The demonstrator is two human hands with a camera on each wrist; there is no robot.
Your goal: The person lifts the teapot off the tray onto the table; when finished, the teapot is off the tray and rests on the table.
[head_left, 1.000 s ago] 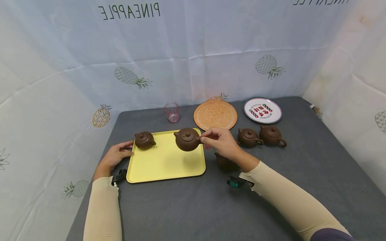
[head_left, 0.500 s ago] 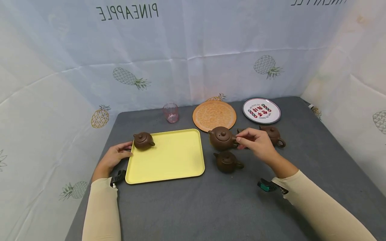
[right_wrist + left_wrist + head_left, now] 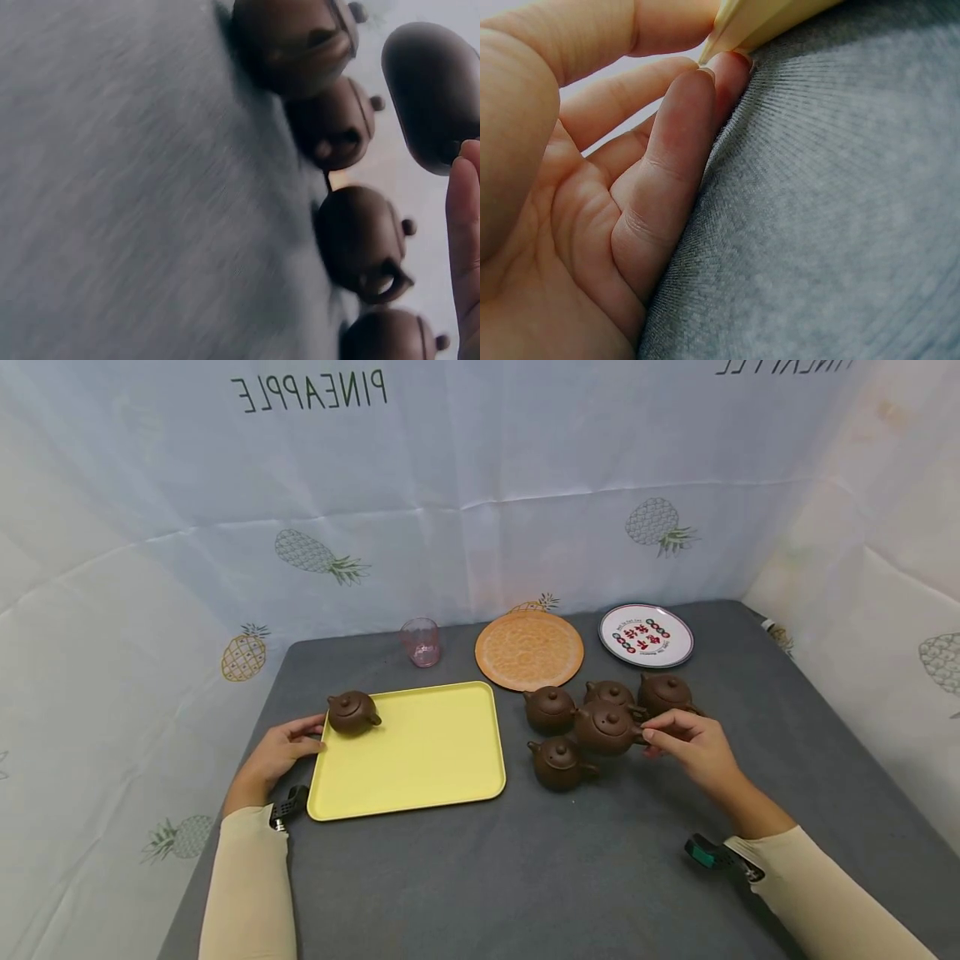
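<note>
My right hand [image 3: 693, 747] pinches the handle of a small brown clay teapot [image 3: 606, 727]. That teapot is raised above the table among the other pots; its dark body [image 3: 435, 94] shows beside the fingertips in the right wrist view. At the left, my left hand [image 3: 279, 758] touches the left rim of a yellow tray [image 3: 411, 752]. Fingers [image 3: 679, 124] and thumb meet the tray's rim in the left wrist view, fairly extended. One teapot [image 3: 352, 712] sits on the tray's far left corner.
Several similar teapots stand right of the tray, including a front one [image 3: 559, 763] and a rear right one [image 3: 663, 692]. Behind them are an orange round mat [image 3: 528, 650] and a white printed plate [image 3: 647, 637]. A pink glass [image 3: 422, 642] stands at the back left.
My right hand has carried the teapot rightward from above the tray, past the other pots, to its present spot. The left hand stays at the tray's rim.
</note>
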